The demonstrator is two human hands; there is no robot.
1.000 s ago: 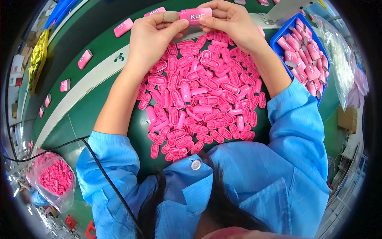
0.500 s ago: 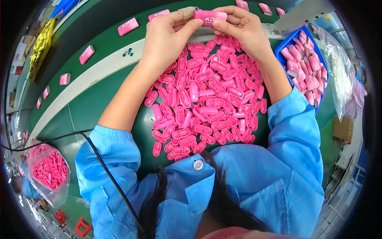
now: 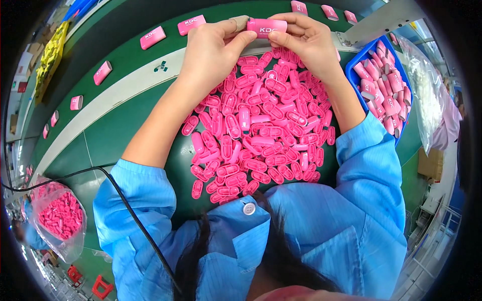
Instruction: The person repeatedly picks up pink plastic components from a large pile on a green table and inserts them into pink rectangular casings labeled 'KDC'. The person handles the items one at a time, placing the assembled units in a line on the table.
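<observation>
A flat pink casing (image 3: 267, 28) with white lettering lies level between my two hands, above the far edge of the work table. My left hand (image 3: 213, 50) is closed at its left end, thumb and fingers pinching there; one finger wears a tan wrap. A small dark bit shows at that end, too small to name. My right hand (image 3: 309, 44) grips the casing's right end, thumb across its front. Below my hands spreads a large heap of small oval pink end caps (image 3: 261, 130), some turned hollow side up.
Similar pink casings (image 3: 153, 37) stand spaced along the green conveyor belt (image 3: 125, 55) beyond a pale rail (image 3: 115, 95). A blue bin (image 3: 355, 83) of casings is at right, beneath a metal bracket (image 3: 381, 22). At left are a clear bag (image 3: 60, 215) of pink caps and a black cable (image 3: 130, 200).
The casings on the belt have shifted leftward. Both hands keep the same casing in nearly the same place, with the right hand slightly changed in pose.
</observation>
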